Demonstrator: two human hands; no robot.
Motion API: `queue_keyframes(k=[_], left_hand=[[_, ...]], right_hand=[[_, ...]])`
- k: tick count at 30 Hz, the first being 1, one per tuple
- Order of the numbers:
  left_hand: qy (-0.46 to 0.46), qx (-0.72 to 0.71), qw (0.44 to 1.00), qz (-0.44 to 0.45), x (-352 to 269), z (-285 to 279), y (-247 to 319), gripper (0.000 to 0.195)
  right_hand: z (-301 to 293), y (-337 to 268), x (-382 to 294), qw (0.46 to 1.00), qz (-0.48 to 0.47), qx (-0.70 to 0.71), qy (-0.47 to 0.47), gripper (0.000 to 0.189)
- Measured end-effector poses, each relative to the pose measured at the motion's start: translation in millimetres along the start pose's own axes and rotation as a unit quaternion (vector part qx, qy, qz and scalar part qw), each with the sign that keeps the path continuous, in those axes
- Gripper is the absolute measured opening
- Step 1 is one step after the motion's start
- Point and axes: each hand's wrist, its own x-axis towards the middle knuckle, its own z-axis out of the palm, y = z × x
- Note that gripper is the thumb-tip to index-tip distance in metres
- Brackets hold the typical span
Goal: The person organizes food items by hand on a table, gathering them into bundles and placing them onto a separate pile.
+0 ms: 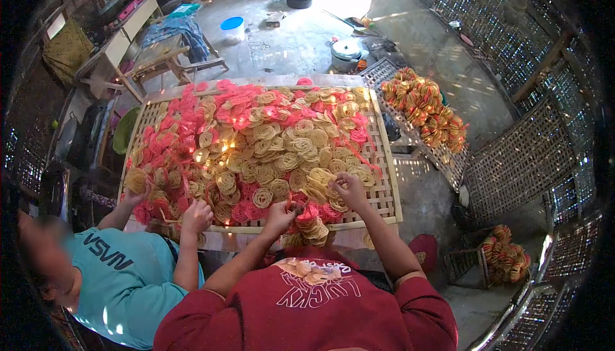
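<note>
A broad woven bamboo tray [391,183] before me is heaped with tan coiled, noodle-like crackers [263,173] and pink ones [235,101]. At its near edge, my left hand [280,219] is closed at the top of a strung bundle of pink and tan crackers [313,231]; the string itself is hard to make out. My right hand [350,191] pinches the edge of a loose tan cracker cluster [318,184] on the heap's near right. Red strips [362,156] lie among the crackers.
At my left, a co-worker in a teal shirt [129,274] holds a tan cracker [136,180] over the same tray. Finished-looking cracker bundles [425,106] lie on a bamboo rack to the right; more bundles [504,255] rest by a small stool. A lidded pot [347,53] stands beyond.
</note>
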Motion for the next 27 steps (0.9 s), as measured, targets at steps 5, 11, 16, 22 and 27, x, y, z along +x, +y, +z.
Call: queue_keyframes(k=[5, 11, 16, 22, 27], left_hand=[[-0.020, -0.036, 0.999, 0.000, 3, 1, -6, 0.024], [-0.022, -0.068, 0.997, -0.008, -6, -3, 6, 0.024], [-0.026, -0.066, 0.997, 0.006, -6, 0, 2, 0.026], [-0.002, -0.080, 0.997, 0.004, -11, 2, 8, 0.026], [0.006, -0.121, 0.993, 0.002, -13, 4, -1, 0.027]], right_hand=[[-4, -6, -8, 0.986, -0.123, -0.092, 0.060, 0.014], [-16, -27, -18, 0.934, -0.272, -0.230, 0.015, 0.008], [-11, -24, -16, 0.983, -0.173, -0.023, 0.063, 0.014], [-3, -61, -48, 0.941, -0.301, -0.123, 0.098, 0.024], [2, -53, -54, 0.923, -0.328, -0.183, 0.081, 0.029]])
